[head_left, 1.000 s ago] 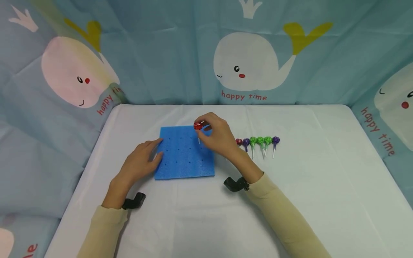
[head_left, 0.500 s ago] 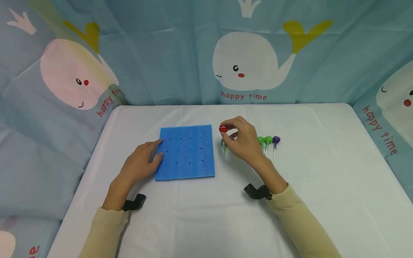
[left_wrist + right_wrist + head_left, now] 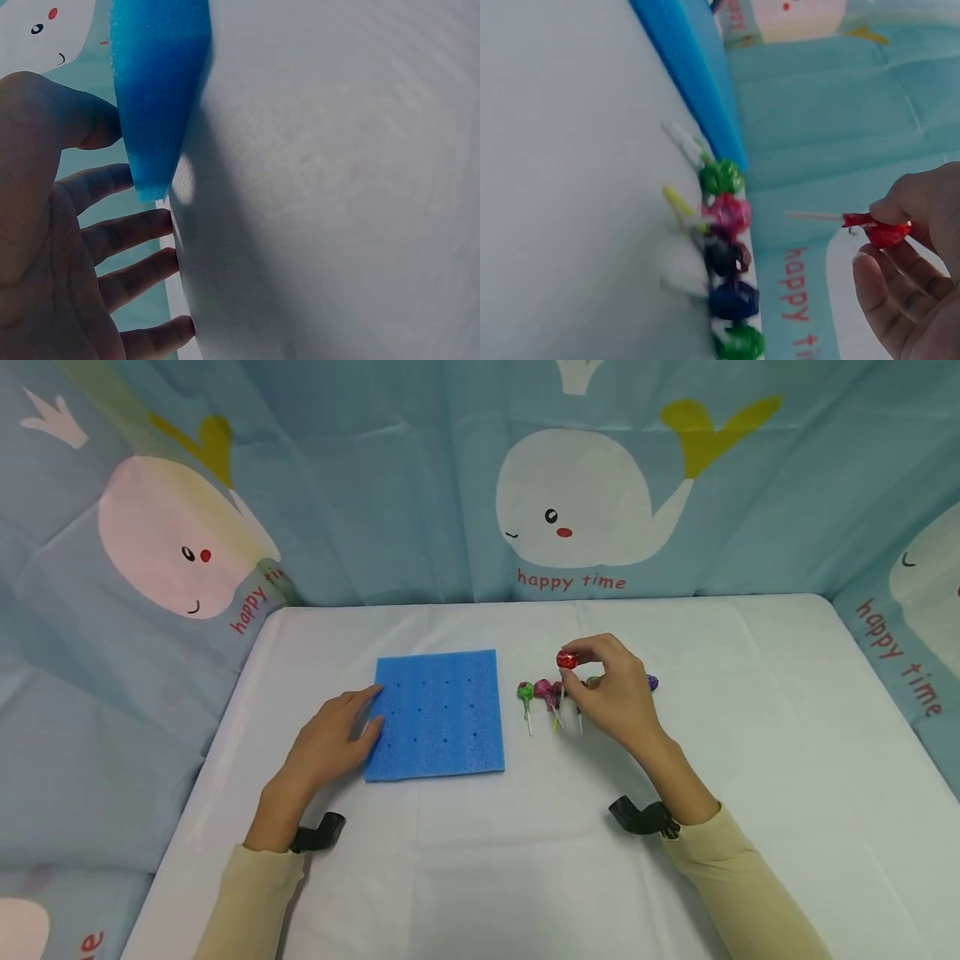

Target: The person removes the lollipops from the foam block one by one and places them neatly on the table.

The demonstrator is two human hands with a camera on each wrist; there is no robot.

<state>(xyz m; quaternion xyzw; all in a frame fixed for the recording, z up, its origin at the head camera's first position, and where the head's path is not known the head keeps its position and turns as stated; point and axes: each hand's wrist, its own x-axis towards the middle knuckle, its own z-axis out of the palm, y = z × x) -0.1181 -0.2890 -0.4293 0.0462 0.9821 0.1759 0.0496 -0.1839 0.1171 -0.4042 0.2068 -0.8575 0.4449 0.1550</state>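
Observation:
A red-wrapped lollipop [image 3: 567, 659] is pinched by its candy head between the thumb and fingers of my right hand [image 3: 611, 693]. In the right wrist view its white stick [image 3: 814, 216] points away from the palm. The right hand is over the row of lollipops, covering part of it. My left hand [image 3: 330, 735] rests at the left side of a blue foam board [image 3: 435, 718] dotted with small holes. In the left wrist view the left thumb and index fingertips touch the board's edge [image 3: 154, 112], while the other fingers extend straight to the white table.
Right of the board lie several lollipops, among them a green one [image 3: 526, 692], a pink one [image 3: 543, 689] and a purple one [image 3: 652, 682]. They lie on a white-covered table [image 3: 480, 860]. A blue curtain [image 3: 420, 527] with whale prints stands behind and at the sides.
My right hand has moved right, from over the foam board to over the lollipop row, carrying the red lollipop. The left hand has stayed at the board's left edge.

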